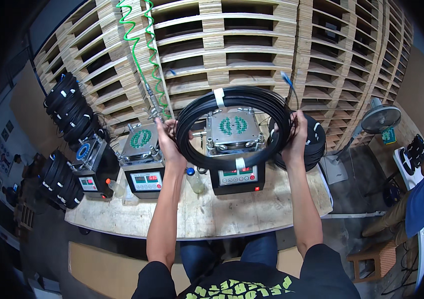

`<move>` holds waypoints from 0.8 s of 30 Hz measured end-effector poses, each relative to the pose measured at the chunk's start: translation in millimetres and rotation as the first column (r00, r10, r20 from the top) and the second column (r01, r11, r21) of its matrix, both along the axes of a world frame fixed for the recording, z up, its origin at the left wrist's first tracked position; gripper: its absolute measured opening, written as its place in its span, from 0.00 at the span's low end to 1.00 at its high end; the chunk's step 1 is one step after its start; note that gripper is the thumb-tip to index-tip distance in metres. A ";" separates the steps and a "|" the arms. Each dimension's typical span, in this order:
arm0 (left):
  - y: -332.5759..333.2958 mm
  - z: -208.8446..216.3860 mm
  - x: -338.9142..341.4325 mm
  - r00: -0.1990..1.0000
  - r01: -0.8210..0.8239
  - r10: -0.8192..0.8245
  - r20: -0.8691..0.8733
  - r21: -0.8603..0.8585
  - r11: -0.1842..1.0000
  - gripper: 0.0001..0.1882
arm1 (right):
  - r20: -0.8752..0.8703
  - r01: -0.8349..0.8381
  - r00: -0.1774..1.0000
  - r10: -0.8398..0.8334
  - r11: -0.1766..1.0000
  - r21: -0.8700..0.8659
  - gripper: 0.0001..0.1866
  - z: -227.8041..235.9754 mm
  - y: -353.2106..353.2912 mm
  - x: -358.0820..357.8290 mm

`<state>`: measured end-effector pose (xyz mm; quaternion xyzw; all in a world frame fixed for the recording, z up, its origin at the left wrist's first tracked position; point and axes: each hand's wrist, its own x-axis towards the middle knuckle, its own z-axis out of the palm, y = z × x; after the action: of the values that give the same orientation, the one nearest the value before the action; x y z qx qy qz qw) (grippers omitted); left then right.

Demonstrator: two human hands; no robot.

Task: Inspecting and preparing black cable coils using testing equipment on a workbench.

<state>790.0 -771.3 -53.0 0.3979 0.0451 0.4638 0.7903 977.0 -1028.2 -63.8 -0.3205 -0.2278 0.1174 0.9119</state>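
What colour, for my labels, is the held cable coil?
The cable coil is black; head view.

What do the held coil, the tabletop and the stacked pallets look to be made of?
Coil: probably plastic-jacketed cable, judging by its smooth black sheen. Tabletop: apparently wood, its pale surface worn and blotchy. Pallets: seemingly bare wood, pale tan and unpainted; layered-looking block edges hint at plywood.

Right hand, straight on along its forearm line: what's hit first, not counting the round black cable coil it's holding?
Probably the stacked pale wooden pallets beyond the right hand; one view leaves the gap between them unclear.
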 end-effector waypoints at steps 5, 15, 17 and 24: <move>21.0 15.8 10.1 0.978 -0.052 0.078 0.191 -0.136 0.989 0.27 | 0.030 -0.033 0.999 0.024 0.937 0.349 0.19 33.4 11.7 5.8; 45.1 -36.4 39.3 0.986 -0.064 0.072 -0.153 0.056 0.996 0.25 | 0.210 -0.169 0.970 0.120 0.958 0.232 0.20 -22.2 30.2 51.9; 41.7 -46.4 32.3 0.934 0.047 -0.021 -0.358 0.064 0.997 0.32 | 0.269 0.016 0.963 -0.017 1.000 0.005 0.19 -30.9 26.1 54.4; 18.9 -83.8 9.3 0.797 0.222 -0.259 -0.545 -0.135 0.966 0.28 | -0.038 -0.101 0.995 0.094 0.870 -0.483 0.26 -50.2 -1.9 24.6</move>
<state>799.3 -752.4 -136.7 0.4927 0.2378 0.2215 0.8072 1001.5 -1030.1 -114.1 -0.5258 -0.2010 0.2187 0.7970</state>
